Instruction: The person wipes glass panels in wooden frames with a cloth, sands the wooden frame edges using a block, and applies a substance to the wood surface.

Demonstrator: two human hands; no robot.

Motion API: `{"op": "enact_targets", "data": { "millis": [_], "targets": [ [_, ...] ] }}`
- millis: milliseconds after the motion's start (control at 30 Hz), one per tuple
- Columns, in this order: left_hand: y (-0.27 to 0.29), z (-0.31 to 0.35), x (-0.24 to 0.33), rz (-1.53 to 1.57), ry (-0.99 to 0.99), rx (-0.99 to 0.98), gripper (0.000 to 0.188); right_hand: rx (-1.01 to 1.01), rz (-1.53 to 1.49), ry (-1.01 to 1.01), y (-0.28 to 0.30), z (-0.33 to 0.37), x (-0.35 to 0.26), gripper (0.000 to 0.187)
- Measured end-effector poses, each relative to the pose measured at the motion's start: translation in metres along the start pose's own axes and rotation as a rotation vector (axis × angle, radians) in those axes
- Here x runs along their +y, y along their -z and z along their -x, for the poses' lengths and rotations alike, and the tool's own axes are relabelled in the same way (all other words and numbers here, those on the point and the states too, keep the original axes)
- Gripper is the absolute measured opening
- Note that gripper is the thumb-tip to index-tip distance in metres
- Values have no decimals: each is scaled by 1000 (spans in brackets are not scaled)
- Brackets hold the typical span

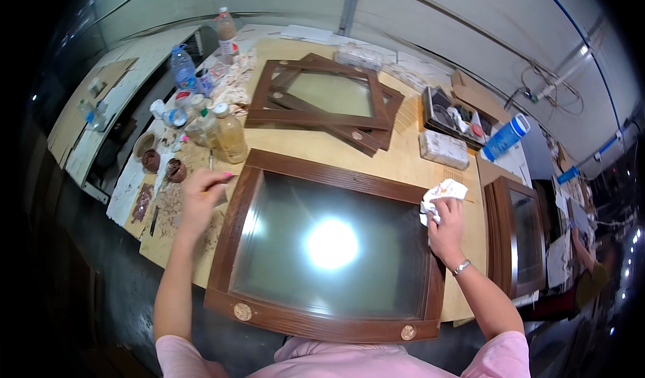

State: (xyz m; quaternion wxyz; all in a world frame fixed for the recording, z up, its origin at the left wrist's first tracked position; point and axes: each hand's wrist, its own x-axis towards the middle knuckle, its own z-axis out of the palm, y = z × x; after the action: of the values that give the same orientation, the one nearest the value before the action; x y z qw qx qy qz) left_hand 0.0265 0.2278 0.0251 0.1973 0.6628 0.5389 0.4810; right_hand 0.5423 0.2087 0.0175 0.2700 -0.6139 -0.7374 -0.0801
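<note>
A dark brown wooden cabinet door (232, 244) with a glass pane (289, 257) lies in front of me, a bright light reflected in the glass. Two round pale spots show on its near rail. My right hand (448, 233) is closed on a crumpled white rag (443, 191) with brownish stains, at the door's far right corner. Beside the far left corner, my left hand (199, 200) has its fingers pinched together. Something small with a pink end shows at its fingertips, too small to name.
More brown door frames (269, 116) lie stacked beyond. Bottles (232, 139) and cups of brown paste (176, 170) crowd the left. A wrapped white block (443, 150), a blue bottle (507, 136) and a box of odds and ends (453, 119) sit right. Upright doors (500, 237) lean at the right edge.
</note>
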Motion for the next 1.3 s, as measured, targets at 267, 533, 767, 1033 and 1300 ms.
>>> {"op": "enact_targets", "data": {
  "millis": [267,533,767,1033,1300],
  "targets": [
    [-117,-48,46,-264,-510,-328,15,-2,-37,-31,1,0,-4,23],
    [-141,-51,52,-274,-608,-311,18,-27,-49,-61,1,0,-3,29],
    [-130,-40,56,-431,-671,-224,19,-18,-53,-62,0,0,-3,31],
    [-133,-47,56,-326,-591,-304,16,-40,-18,-56,0,1,-1,33],
    [-128,-59,60,-160,-95,-541,10,-27,10,-33,-2,1,-2,32]
  ]
}}
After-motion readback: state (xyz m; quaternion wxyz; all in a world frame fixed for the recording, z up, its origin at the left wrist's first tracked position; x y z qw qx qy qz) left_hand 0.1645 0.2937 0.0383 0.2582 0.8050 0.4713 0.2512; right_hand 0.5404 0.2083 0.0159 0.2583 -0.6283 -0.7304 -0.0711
